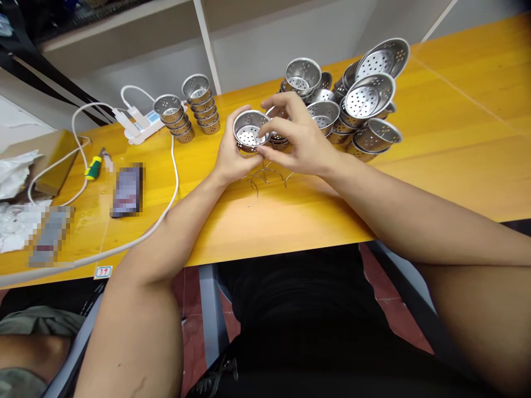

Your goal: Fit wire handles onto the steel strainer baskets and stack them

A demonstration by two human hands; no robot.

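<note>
A small perforated steel cup (251,124) is tilted toward me above the table. My left hand (228,157) is wrapped round its left side and underside. My right hand (296,135) is at the cup's right edge, a fingertip inside the rim and the thumb outside against the wall; its index finger is lifted. Whether a thin wire is also between those fingers cannot be made out. Just below the hands, several thin curved wires (265,176) lie on the table. Partly hidden behind my right hand are more perforated cups (279,142).
Stacked perforated cups (302,77) and wider strainer bowls (384,58) crowd the back right. Two cup stacks (169,110) (201,102) stand back left beside a power strip (143,127). A white cable (176,177) crosses my left forearm. A phone (126,190) and green-yellow screwdriver (93,167) lie left.
</note>
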